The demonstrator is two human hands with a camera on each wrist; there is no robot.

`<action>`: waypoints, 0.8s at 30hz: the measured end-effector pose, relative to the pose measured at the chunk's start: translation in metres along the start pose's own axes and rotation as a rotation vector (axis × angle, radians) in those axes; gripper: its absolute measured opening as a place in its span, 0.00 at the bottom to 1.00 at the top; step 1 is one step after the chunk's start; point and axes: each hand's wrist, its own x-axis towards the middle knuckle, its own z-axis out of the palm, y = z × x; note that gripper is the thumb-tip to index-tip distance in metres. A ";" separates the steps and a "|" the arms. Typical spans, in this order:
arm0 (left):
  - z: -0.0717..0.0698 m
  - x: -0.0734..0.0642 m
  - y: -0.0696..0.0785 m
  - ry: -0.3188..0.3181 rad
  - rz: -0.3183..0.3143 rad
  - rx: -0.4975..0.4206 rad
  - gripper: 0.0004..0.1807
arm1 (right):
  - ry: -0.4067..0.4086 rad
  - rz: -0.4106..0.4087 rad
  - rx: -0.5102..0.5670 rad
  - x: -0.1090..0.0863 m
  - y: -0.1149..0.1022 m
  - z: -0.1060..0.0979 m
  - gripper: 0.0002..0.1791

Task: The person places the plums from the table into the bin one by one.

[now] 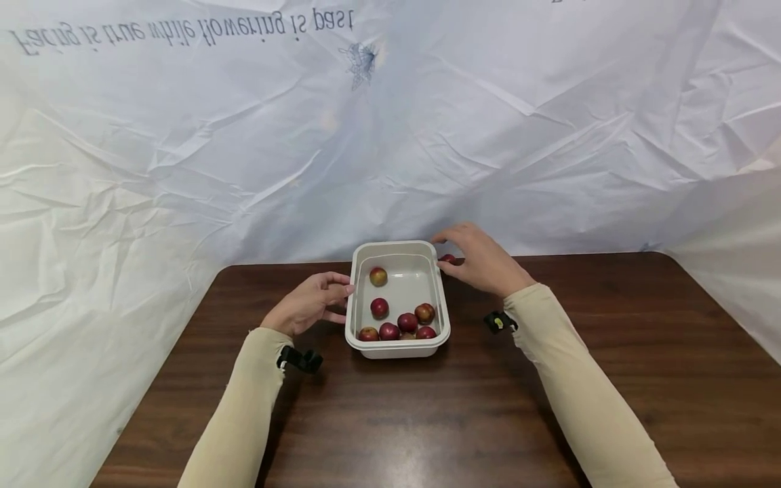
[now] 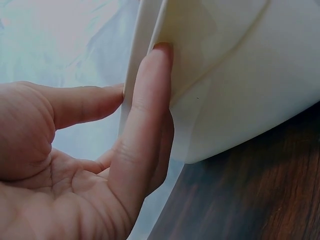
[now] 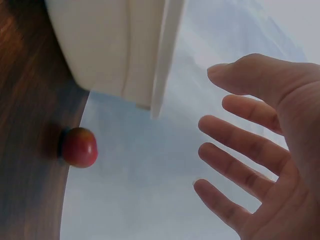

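A white plastic tub [image 1: 399, 345] holds several small, round red-and-yellow fruits that look like plums. Most of them lie bunched at its near end, while one plum [image 1: 378, 276] sits toward the far left. My left hand [image 1: 310, 301] pinches the tub's left rim, thumb on the lip and fingers beneath it against the outer wall. At the far right corner, my right hand [image 1: 483, 261] hovers beside the rim with its fingers spread, holding nothing. A loose red plum [image 3: 79, 147] rests on the table just outside the tub, below that hand.
The tub stands on a dark brown wooden table [image 1: 390, 413] near its back edge. A white wrinkled sheet [image 1: 390, 156] with printed lettering hangs right behind that edge and along the sides. Each wrist carries a small black camera mount [image 1: 299, 359].
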 end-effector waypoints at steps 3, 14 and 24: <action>0.001 0.001 -0.002 0.003 0.003 0.003 0.24 | 0.005 0.014 -0.010 0.001 0.007 0.003 0.21; 0.002 0.002 0.000 0.013 -0.008 -0.010 0.24 | -0.008 0.080 -0.014 0.006 0.027 0.007 0.24; 0.001 0.001 0.000 0.019 -0.008 -0.010 0.24 | -0.018 0.109 0.004 0.011 0.043 0.019 0.24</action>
